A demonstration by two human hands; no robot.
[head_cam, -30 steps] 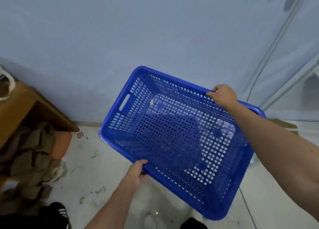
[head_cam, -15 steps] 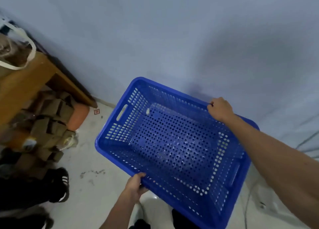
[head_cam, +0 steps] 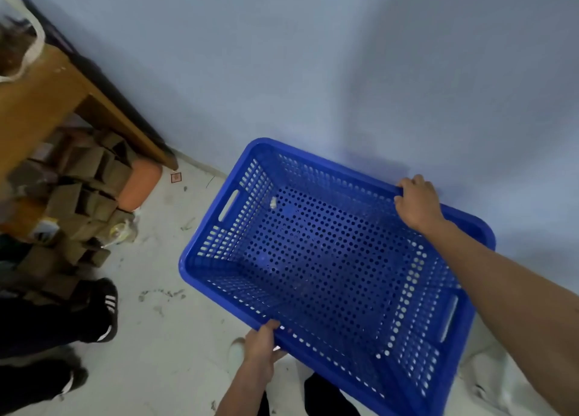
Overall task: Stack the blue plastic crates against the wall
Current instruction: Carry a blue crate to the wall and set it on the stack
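A person's left hand (head_cam: 261,345) clamps the near long rim of a blue perforated crate (head_cam: 332,271), while the right hand (head_cam: 416,204) grips the far rim beside the pale blue wall (head_cam: 313,71). Against 1 second ago, the crate sits lower and closer to the wall, which suggests it is being brought down to its spot on the floor (head_cam: 163,290). No other crate is visible. Open floor lies left of the crate; a bystander's black sneaker (head_cam: 105,306) stands near. Further left, cardboard boxes (head_cam: 84,196) crowd under a wooden bench (head_cam: 47,93).
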